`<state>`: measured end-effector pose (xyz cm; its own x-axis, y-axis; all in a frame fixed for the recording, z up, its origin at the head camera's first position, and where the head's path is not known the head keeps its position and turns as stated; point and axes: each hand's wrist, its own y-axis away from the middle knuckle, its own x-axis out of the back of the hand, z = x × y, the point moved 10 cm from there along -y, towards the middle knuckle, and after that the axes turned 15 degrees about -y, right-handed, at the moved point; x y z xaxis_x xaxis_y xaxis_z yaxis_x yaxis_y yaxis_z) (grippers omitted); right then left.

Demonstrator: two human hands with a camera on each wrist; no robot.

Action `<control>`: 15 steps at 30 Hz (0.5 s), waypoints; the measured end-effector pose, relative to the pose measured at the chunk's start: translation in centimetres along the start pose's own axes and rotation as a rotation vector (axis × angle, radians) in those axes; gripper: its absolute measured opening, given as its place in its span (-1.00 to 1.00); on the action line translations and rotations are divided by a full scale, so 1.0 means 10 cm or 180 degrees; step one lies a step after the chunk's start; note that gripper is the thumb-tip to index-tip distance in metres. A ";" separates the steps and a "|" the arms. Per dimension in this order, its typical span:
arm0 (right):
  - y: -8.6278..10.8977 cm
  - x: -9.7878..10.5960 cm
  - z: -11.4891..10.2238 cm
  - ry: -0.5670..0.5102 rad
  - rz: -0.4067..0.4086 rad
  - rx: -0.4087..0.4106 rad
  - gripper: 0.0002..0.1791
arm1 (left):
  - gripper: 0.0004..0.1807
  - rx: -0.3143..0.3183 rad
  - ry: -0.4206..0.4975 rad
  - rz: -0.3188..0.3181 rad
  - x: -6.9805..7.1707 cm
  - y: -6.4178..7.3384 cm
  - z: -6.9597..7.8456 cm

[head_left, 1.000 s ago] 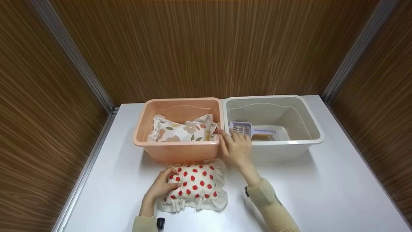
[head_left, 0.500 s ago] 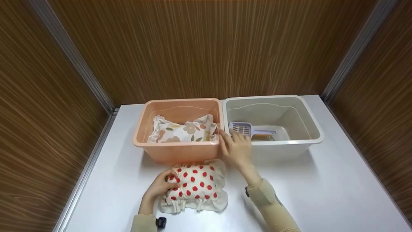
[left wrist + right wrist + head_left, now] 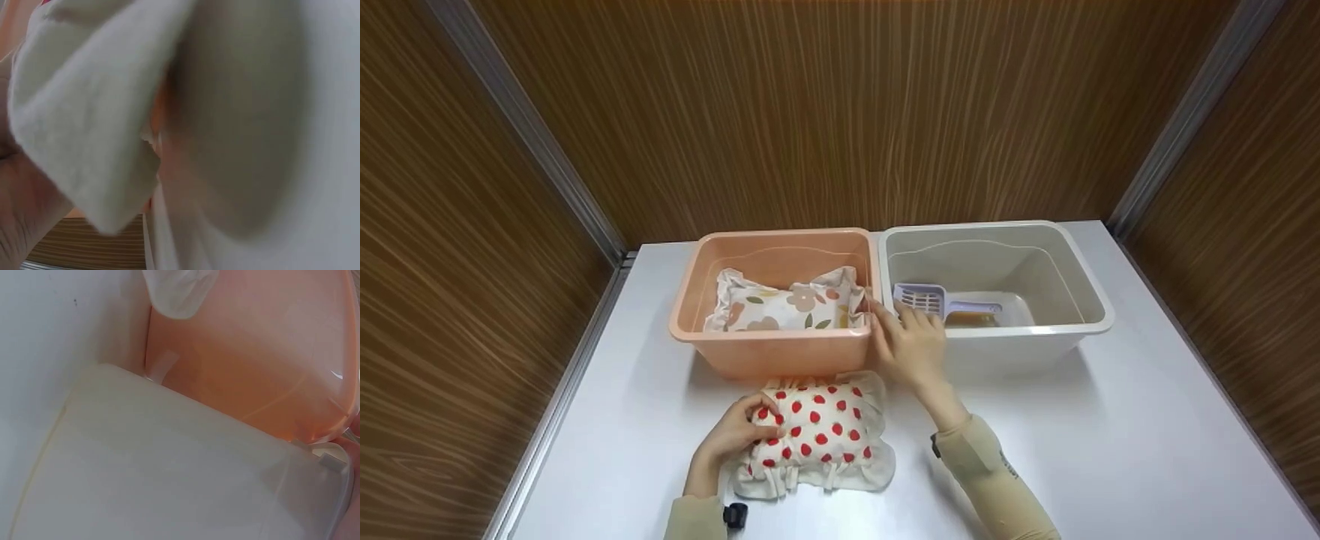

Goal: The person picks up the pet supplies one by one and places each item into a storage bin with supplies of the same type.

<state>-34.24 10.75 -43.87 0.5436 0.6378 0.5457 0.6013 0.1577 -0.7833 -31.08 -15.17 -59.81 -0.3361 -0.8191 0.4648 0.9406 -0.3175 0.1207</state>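
Observation:
A small cream pillow (image 3: 817, 431) with a red strawberry print and frilled edges lies on the white table, in front of the orange bin (image 3: 780, 352). My left hand (image 3: 735, 429) grips its left end, thumb and fingers bunching the cloth. In the left wrist view, a cream frill (image 3: 101, 124) fills the middle, beside part of the hand. My right hand (image 3: 913, 345) holds the front corners where the orange bin and the white bin (image 3: 1020, 345) meet, fingers curled over the adjoining rims. Those rims also show in the right wrist view, with the hand partly cut off at the edge.
Inside the orange bin lies a flower-print pillow (image 3: 795, 306). A purple slotted scoop (image 3: 975, 307) and a brownish thing (image 3: 971, 319) are in the white bin. Wood-patterned panels (image 3: 840, 112) stand behind and on both sides of the table (image 3: 1140, 420).
The strawberry pillow has shifted slightly to the right and toward me, with my left hand still gripping its left end. My right hand and both bins stay in nearly the same place.

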 end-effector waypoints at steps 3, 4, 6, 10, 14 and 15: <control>0.00 0.01 -0.01 0.0014 0.0049 0.0053 -0.67 | -0.63 -0.0008 0.0024 0.0011 0.00 0.01 0.01; 0.00 0.01 -0.01 0.0022 0.0070 0.0072 -0.67 | -0.61 -0.0008 0.0027 0.0003 -0.01 0.01 0.01; 0.00 0.02 -0.01 0.0027 0.0106 0.0104 -0.68 | -0.58 -0.0010 0.0015 -0.0009 -0.01 0.01 0.02; 0.00 0.03 -0.02 0.0019 0.0133 0.0118 -0.68 | -0.54 -0.0048 0.0002 -0.0038 -0.01 0.00 0.04; 0.00 0.01 -0.01 -0.0002 0.0058 0.0046 -0.67 | -0.52 -0.0080 0.0040 -0.0052 -0.01 0.00 0.06; 0.01 0.01 0.00 -0.0005 0.0032 0.0022 -0.67 | -0.51 -0.0083 0.0079 -0.0071 -0.02 0.00 0.06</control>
<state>-34.16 10.81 -43.87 0.5488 0.6406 0.5372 0.5917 0.1563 -0.7909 -30.96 -14.75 -59.39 -0.3584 -0.8232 0.4404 0.9313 -0.3479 0.1078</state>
